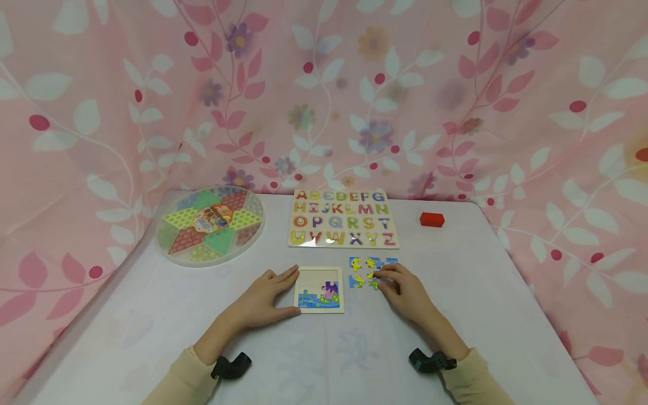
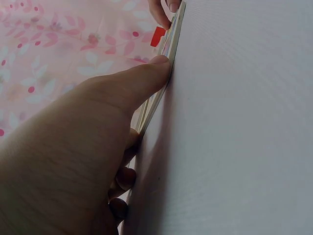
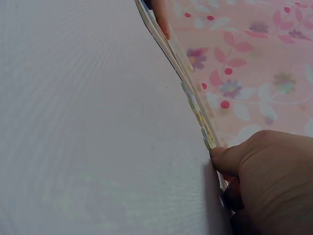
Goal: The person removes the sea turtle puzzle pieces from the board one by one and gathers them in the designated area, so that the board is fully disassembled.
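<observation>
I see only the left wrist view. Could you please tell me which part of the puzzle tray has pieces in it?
Observer: Fitted pieces cover the bottom of the puzzle tray and rise partway up its right side.
Operator: Thank you. What is near the right hand?
Observer: Loose pieces, lying to the right of the tray.
Operator: Is there also something at the far left?
Observer: Yes, a round game board with a star pattern.

1 pzl tray point(image 1: 313, 279), 2 toy bds point(image 1: 344, 218) point(image 1: 211, 225), 1 blk point(image 1: 432, 219)
</observation>
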`<move>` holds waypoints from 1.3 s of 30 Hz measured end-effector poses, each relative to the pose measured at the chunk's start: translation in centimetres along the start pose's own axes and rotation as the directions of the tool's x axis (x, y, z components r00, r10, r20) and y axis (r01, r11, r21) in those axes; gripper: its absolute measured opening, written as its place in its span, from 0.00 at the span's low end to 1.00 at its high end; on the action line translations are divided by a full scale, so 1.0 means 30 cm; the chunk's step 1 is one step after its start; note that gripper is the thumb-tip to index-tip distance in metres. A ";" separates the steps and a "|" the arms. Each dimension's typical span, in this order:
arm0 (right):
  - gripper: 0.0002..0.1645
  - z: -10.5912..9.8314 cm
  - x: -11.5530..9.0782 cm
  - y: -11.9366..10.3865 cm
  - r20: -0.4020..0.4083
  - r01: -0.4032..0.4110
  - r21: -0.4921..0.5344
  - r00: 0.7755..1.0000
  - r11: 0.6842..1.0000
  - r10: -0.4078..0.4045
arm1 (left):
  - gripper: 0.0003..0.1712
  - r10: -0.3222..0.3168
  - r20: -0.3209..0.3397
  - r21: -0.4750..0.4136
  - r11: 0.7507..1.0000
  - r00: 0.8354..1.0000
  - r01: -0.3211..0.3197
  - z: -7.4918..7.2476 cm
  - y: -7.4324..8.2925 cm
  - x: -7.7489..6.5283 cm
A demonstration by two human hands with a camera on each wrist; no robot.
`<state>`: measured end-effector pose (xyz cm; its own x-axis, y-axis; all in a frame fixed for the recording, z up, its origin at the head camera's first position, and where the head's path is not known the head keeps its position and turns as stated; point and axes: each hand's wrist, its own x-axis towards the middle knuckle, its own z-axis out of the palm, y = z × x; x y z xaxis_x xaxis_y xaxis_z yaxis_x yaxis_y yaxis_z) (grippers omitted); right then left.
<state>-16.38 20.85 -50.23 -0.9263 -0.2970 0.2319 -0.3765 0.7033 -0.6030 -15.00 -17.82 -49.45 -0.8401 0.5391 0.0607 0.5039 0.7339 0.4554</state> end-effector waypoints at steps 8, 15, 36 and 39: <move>0.17 -0.002 -0.003 -0.001 0.001 -0.002 0.013 1.000 1.000 0.002 | 0.53 -0.008 0.004 -0.008 1.000 1.000 0.008 0.004 0.002 0.000; 0.17 -0.034 -0.012 -0.021 0.045 -0.073 0.051 0.996 0.996 0.071 | 0.53 -0.004 0.003 -0.007 1.000 1.000 0.004 0.009 -0.001 -0.001; 0.16 0.099 0.090 -0.274 0.173 -0.126 0.279 0.982 0.952 0.079 | 0.53 -0.003 0.006 -0.003 1.000 1.000 0.003 0.001 -0.003 0.002; 0.15 0.142 0.097 -0.303 0.209 -0.083 0.276 0.978 0.958 0.024 | 0.52 0.000 0.005 -0.010 1.000 1.000 0.000 0.000 -0.002 -0.001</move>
<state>-15.58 10.85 -47.32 -0.9113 -0.4083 0.0527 -0.2797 0.5200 -0.8071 -15.02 -17.89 -49.48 -0.8392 0.5409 0.0565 0.5016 0.7297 0.4646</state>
